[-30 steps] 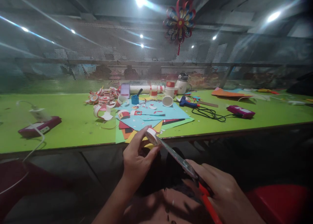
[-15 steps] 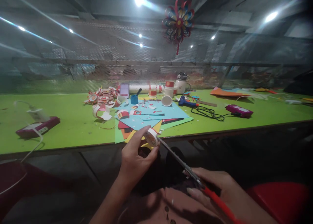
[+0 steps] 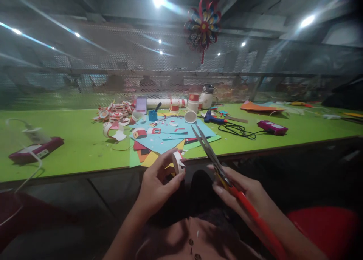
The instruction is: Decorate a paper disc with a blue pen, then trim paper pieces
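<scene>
Between the thumb and fingers of my left hand (image 3: 160, 180) is a cut piece of paper cup (image 3: 178, 163), white with a ragged cut edge facing right. My right hand (image 3: 241, 188) grips a pair of scissors (image 3: 208, 148) with red handles. Their blades are slightly parted and point up toward the table, apart from the cup piece. Both hands are above my lap, in front of the table edge. Beyond them, blue paper sheets (image 3: 167, 141) bear scraps and a curved red-and-white cup piece (image 3: 139, 133).
On the green table (image 3: 93, 154) lie a heap of cut cup pieces (image 3: 116, 112), a blue glue gun (image 3: 214, 118) with a black cord, and purple power strips (image 3: 272, 127). A white jug (image 3: 207, 98) stands behind. A red stool (image 3: 323, 229) is at my right.
The scissors have come away from the cup piece, swinging up and right, and their blades have parted. My left hand has turned the cup piece so its cut edge shows.
</scene>
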A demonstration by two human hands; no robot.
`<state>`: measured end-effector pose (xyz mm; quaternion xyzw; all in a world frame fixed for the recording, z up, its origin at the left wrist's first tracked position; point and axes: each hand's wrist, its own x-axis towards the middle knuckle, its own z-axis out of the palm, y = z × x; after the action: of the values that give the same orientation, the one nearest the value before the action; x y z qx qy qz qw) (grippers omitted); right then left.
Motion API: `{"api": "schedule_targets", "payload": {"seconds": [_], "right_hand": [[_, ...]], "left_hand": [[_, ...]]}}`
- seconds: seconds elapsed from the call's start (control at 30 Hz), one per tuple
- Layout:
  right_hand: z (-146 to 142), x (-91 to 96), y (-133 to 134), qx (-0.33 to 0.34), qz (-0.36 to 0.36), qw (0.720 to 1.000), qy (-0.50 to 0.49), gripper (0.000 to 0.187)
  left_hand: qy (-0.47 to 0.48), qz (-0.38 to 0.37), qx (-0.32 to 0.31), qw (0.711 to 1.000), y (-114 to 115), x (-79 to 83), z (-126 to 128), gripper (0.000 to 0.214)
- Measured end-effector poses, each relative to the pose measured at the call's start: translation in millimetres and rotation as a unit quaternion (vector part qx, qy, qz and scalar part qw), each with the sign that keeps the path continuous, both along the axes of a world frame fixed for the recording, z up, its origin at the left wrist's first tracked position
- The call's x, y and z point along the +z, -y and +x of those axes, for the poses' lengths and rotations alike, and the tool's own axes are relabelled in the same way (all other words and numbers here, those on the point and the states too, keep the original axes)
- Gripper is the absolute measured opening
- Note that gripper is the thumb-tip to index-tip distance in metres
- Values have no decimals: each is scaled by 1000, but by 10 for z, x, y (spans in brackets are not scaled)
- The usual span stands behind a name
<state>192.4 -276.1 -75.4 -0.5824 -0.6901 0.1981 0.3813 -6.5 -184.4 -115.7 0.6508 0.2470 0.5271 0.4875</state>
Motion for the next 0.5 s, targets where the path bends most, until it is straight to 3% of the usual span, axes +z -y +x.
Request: {"api": "schedule_targets", "payload": {"seconds": [0.07, 0.17, 0.33, 0.5], "right_hand": [[-99, 29, -113, -35, 80, 996, -16, 30], [-222, 34, -262, -11, 145, 989, -22, 37], [-321, -17, -376, 27, 196, 980, -27, 38], [-314, -64, -377, 15, 233, 972, -10, 36]], "left_hand": [[-17, 21, 12, 1000, 5, -13, 18, 49], [-68, 94, 61, 991, 7, -35, 32, 48], [-165, 183, 95, 965, 5, -43, 7, 47], [-180, 198, 88, 959, 13, -42, 8, 47]]}}
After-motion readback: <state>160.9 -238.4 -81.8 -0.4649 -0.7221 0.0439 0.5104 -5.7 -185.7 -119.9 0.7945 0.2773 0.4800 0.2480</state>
